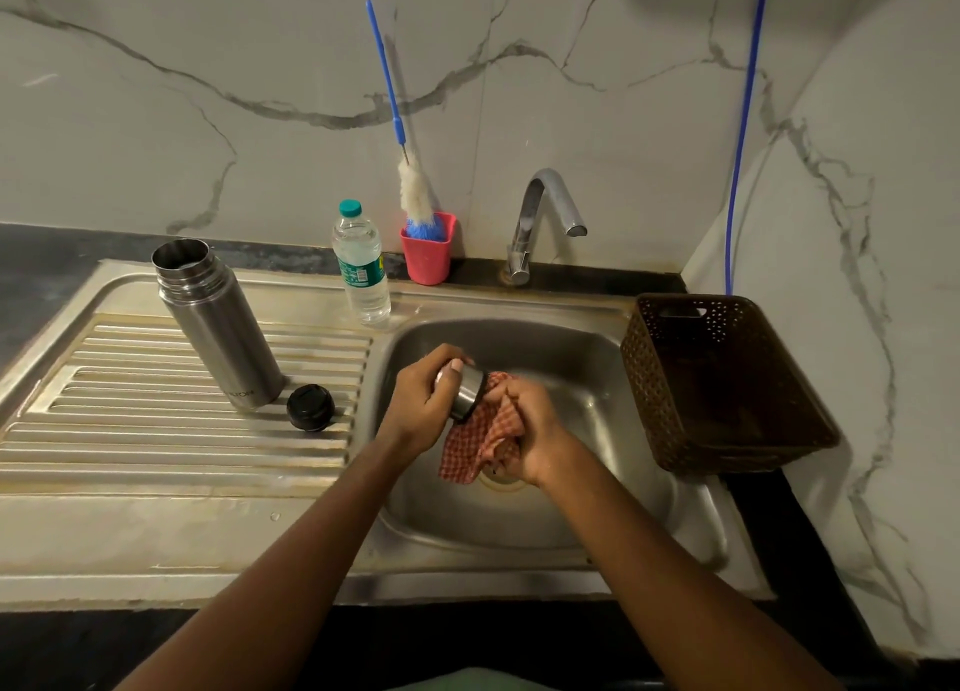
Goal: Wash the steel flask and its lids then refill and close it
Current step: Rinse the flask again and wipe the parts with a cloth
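From the head camera, both my hands are over the sink basin [597, 378]. My left hand [423, 399] has its grip curled round the steel outer lid [467, 391], thumb across its side and its open end turned toward my other hand. My right hand [530, 430] has its grip closed on a bunched checked cloth [478, 441]. The cloth is pressed against the lid's mouth, and a loose corner hangs down above the drain.

On the ribbed drainboard [156, 430] to the left stands the steel flask [218, 327], upright with its mouth open. I cannot tell what is inside. The black inner lid [310, 407] lies just beside its base, near the basin's edge.

At the back rim stands a clear water bottle [362, 264], capped and nearly full of water. Beside it a pink cup [427, 256] holds a bottle brush [415, 197], bristles down, with its blue handle leaning on the marble wall. The tap [545, 212] curves over the basin. A brown perforated basket [649, 378] sits on the dark tabletop to the right, and its inside is too dim to read.
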